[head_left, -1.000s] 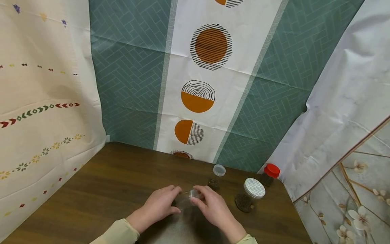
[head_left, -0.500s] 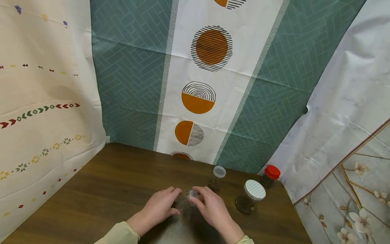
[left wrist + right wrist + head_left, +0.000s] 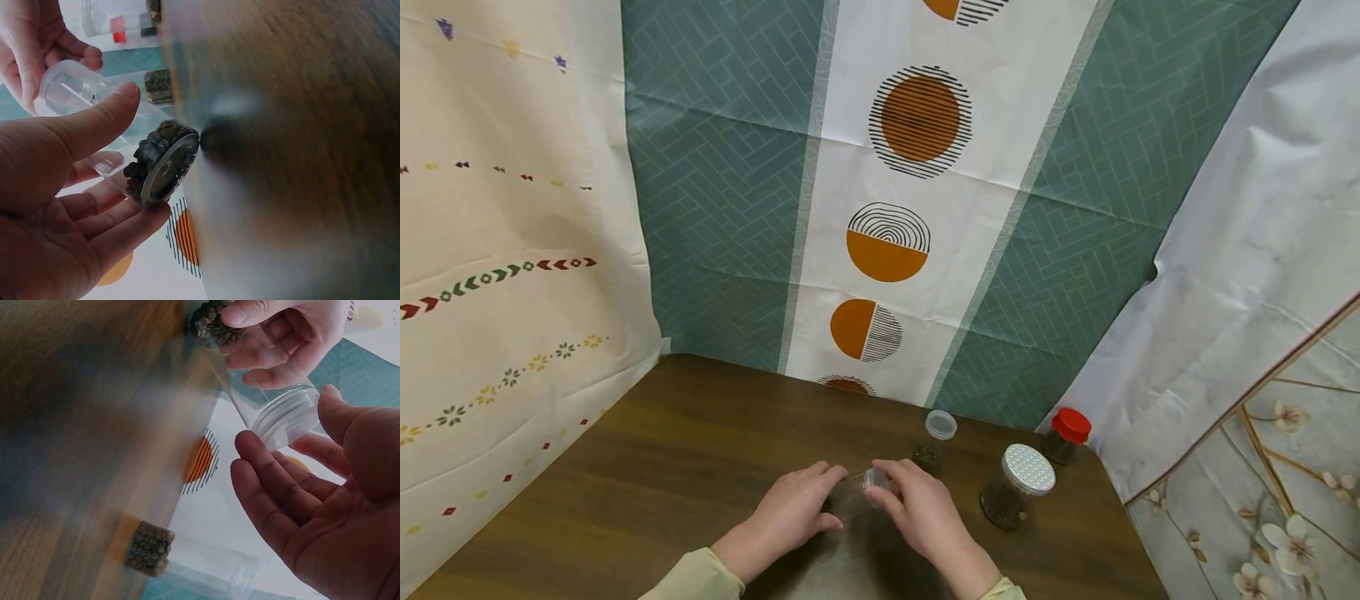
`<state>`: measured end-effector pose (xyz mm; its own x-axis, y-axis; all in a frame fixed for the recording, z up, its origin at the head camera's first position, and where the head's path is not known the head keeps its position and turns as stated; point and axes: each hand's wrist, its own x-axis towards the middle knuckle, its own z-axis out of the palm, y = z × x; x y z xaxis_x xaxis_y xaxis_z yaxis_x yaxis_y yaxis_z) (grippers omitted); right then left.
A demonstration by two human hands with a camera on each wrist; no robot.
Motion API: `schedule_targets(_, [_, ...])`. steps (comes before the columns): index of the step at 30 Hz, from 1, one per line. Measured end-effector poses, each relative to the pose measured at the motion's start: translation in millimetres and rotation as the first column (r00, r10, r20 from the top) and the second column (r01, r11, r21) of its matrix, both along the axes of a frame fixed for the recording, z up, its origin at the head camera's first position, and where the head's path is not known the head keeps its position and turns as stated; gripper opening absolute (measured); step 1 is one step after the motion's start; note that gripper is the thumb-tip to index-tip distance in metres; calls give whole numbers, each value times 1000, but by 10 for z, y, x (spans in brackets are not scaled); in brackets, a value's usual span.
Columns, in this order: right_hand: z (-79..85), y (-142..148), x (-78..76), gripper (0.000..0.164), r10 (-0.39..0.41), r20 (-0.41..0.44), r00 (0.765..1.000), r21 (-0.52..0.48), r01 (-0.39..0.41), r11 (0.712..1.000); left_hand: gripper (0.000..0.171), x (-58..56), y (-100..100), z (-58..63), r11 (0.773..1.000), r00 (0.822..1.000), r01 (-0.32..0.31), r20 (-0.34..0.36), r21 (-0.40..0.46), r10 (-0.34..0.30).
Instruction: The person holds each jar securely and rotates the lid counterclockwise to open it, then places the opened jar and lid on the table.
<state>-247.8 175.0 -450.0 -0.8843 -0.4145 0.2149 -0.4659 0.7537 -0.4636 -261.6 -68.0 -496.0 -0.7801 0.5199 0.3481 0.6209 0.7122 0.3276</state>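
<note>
A clear jar (image 3: 850,502) leans to one side low over the table, held between both hands. Dark pebble-like pieces (image 3: 156,153) fill its bottom end, with clear wall above them. My left hand (image 3: 793,504) grips the lower body, thumb on one side and fingers around the other. At the top end, my right hand (image 3: 928,512) pinches the clear lid (image 3: 287,419) between thumb and fingers. The lid sits on the jar's mouth. In the left wrist view, the jar's base edge appears close to the tabletop; whether it touches, I cannot tell.
Behind the right hand stands a small clear-lidded jar (image 3: 929,450) with similar pieces. Further right are a wider jar with a patterned white lid (image 3: 1028,468) and a red-lidded jar (image 3: 1060,437). Hanging cloths border the wooden table (image 3: 722,425) at its back and sides.
Both hands keep their hold on the jar and lid in nearly the same place. The right hand has shifted slightly left; the head view has tilted a little.
</note>
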Motion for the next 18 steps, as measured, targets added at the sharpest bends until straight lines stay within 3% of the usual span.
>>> schedule_targets(18, [-23, 1, 4, 45, 18, -41, 999, 19, -17, 1000, 63, -7, -4, 34, 1000, 998, 3, 66, -4, -3])
